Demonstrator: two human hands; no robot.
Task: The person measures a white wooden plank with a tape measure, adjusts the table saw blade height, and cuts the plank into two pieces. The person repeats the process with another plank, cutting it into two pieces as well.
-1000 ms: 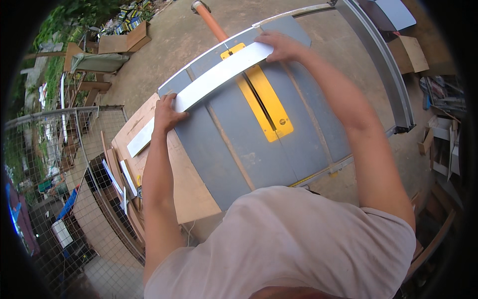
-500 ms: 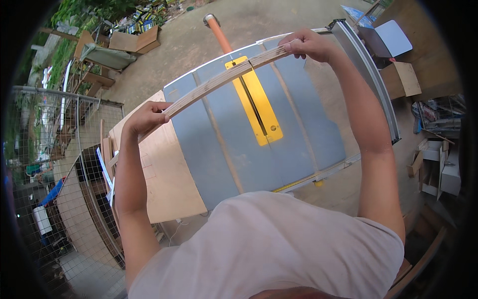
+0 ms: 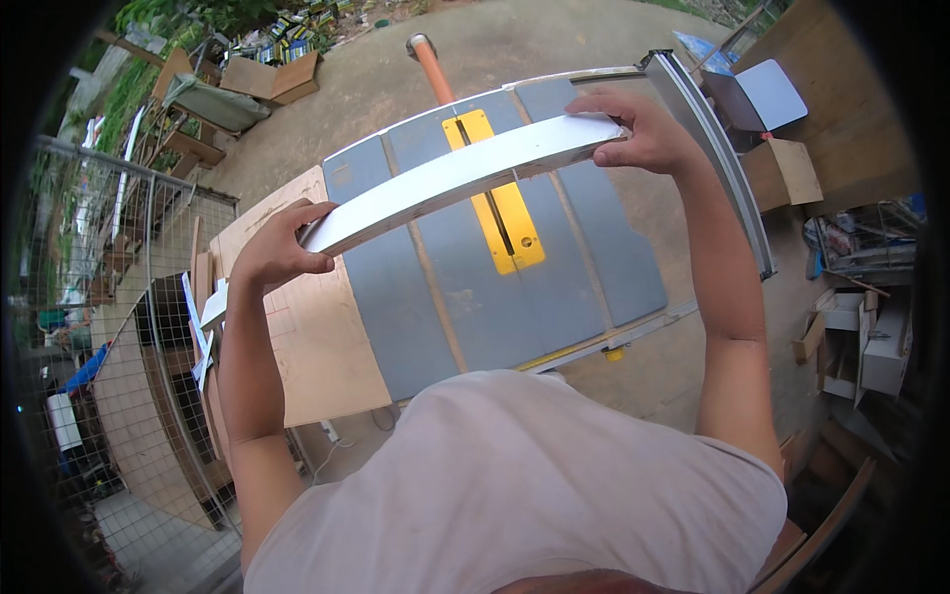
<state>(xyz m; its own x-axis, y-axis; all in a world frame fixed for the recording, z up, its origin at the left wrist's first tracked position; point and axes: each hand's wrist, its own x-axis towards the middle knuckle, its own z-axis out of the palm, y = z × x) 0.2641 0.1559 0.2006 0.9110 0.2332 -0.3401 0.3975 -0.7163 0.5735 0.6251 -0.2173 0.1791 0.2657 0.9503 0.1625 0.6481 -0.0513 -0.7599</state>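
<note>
A long wooden strip (image 3: 455,178) with a white face and a bare wood edge is held across the grey saw table (image 3: 485,307). My left hand (image 3: 282,246) grips it toward the left, thumb and fingers on opposite edges. A white end (image 3: 214,306) shows past my left wrist and appears to belong to the same strip. My right hand (image 3: 643,134) holds the right end between thumb and fingers. A small notch shows in its near edge around the middle. Beneath, the strip crosses over a yellow slotted insert (image 3: 510,233) and hides part of it.
A plywood panel (image 3: 327,342) adjoins the table's left side. An orange pipe (image 3: 430,71) stands beyond the far edge. Along the right runs a metal rail (image 3: 727,178). Wire mesh fencing (image 3: 119,327) and offcuts are at left; boxes and boards lie at right.
The strip has been turned so that its white face now shows upward instead of a bare wood edge. Both hands still hold it, the right one with fingers spread wider.
</note>
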